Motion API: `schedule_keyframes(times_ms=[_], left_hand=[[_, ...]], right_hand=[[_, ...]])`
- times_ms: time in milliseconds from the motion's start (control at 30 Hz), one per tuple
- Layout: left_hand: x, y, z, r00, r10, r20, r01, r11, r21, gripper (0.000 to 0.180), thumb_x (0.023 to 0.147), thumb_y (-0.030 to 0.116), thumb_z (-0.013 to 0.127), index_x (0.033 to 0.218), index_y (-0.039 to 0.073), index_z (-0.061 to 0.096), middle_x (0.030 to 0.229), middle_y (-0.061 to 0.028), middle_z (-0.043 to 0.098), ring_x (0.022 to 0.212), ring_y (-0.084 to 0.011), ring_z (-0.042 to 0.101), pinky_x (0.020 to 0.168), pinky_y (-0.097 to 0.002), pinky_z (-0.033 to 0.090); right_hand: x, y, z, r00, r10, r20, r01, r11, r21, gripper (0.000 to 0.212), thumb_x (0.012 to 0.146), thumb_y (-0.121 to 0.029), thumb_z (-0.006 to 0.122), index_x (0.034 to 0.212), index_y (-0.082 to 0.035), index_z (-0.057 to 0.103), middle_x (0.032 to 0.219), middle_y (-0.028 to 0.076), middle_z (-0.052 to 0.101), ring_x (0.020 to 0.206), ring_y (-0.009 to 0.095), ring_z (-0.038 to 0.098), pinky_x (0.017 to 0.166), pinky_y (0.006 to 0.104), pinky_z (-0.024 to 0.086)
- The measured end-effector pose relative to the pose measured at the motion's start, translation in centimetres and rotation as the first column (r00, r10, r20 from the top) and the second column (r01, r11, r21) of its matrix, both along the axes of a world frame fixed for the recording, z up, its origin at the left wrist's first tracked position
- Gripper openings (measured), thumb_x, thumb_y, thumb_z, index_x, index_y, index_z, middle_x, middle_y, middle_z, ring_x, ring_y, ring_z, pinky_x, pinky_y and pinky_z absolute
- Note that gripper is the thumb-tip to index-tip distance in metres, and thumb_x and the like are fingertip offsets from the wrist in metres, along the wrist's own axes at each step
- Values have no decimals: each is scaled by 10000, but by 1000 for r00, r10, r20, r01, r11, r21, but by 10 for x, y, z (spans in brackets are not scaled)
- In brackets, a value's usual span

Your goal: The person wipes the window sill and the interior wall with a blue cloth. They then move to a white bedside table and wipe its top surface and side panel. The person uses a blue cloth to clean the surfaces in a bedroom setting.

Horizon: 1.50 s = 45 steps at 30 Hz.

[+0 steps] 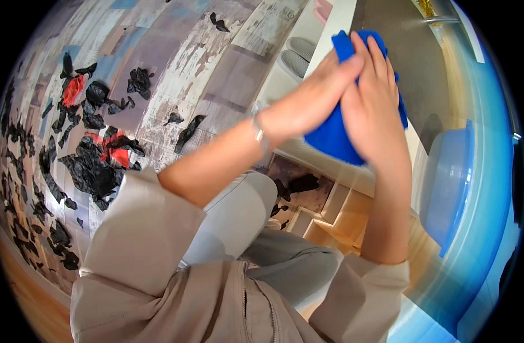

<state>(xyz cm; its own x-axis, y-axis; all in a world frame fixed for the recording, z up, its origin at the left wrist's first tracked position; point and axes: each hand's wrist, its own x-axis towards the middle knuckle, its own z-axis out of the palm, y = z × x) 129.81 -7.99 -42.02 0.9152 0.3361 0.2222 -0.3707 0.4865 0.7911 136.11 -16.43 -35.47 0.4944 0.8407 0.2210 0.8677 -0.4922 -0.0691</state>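
Note:
A bright blue cloth [337,138] is bunched between my two hands at the upper right, over the pale edge of a low cabinet. My left hand [322,91] reaches across from the left and presses against the cloth, its thumb lying over my right hand. My right hand [374,111] covers the cloth from the near side, fingers together and pointing away from me. Folds of the cloth stick out past the fingertips and hang below the palms. The left fingers are partly hidden behind the cloth and the right hand.
Torn black plastic scraps [90,168] and red pieces [74,90] litter the wood-patterned floor [176,74] on the left. Grey slippers [295,63] sit beyond my left forearm. A translucent blue basin [445,188] stands at right. Wooden compartments [345,214] lie below my hands.

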Motion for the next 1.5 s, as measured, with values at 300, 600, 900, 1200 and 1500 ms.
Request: schedule_keyframes(times_ms=[300,600,900,1200,1500], left_hand=[[60,26,3,997,36,-64,-40,997,-60,605,921,463,309,1343,33,361,1257,-156,499,1081,-210,526,964,-308,379],[13,9,40,910,13,-415,-126,961,-247,493,882,434,442,1116,14,550,1028,-116,610,939,-176,592,847,-289,472],[-64,-22,61,792,-65,-607,4,995,-101,519,972,268,347,1414,30,216,1364,-83,386,1228,-145,393,1015,-273,325],[71,41,63,662,288,-692,108,877,468,401,913,201,483,1187,-68,369,1106,-253,560,1011,-307,572,835,-369,455],[81,38,47,540,404,-738,220,779,588,468,900,237,485,1177,-113,344,1137,-326,475,989,-441,525,819,-433,440]], right_hand=[[52,45,6,975,-218,37,219,974,-52,514,883,-388,379,1354,-180,371,1434,183,297,1321,369,256,1056,535,205],[24,32,-7,979,-163,122,156,986,64,573,851,-353,423,1368,-109,380,1435,197,286,1305,395,267,1034,570,197],[-53,-17,19,933,-169,-318,226,962,152,593,786,-278,509,1288,31,447,1403,245,315,1274,414,313,966,599,209],[35,35,16,873,-379,-307,425,900,96,540,847,-219,468,1326,14,385,1446,198,259,1350,366,197,1025,606,119],[47,48,13,826,-479,-299,475,875,-88,583,878,-351,431,1367,-47,342,1477,139,212,1368,317,152,1044,573,93]])
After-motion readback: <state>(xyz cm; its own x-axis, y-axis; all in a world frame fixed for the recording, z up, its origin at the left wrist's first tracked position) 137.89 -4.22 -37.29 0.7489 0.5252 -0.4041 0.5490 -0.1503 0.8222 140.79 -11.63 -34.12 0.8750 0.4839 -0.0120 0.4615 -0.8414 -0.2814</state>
